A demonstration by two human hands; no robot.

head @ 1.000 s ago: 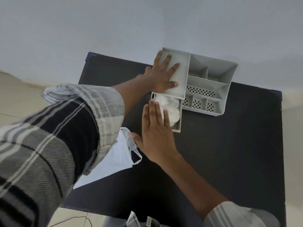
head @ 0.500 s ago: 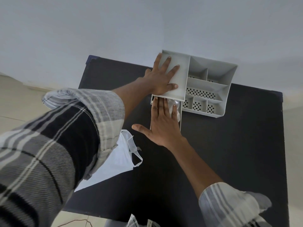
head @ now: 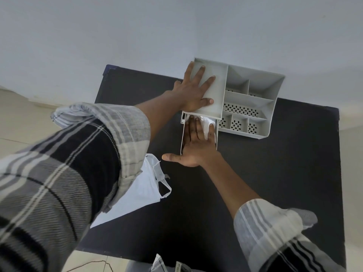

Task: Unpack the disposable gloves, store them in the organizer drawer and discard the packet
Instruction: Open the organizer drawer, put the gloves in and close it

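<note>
Near left on the black desk (head: pixel 275 173), the emptied white packet (head: pixel 141 189) lies flat and half under my sleeve, apparently parked there until I can bin it. Left hand (head: pixel 194 91) is spread wide, palm down, holding nothing, pressing on the solid top of the grey organizer (head: pixel 253 99), I judge to brace it against sliding. Just right and nearer, right hand (head: pixel 196 144) is flat, fingers extended into the open drawer (head: pixel 181 138), tamping the white gloves (head: pixel 208 122) down toward the far end, likely so the drawer can close.
</note>
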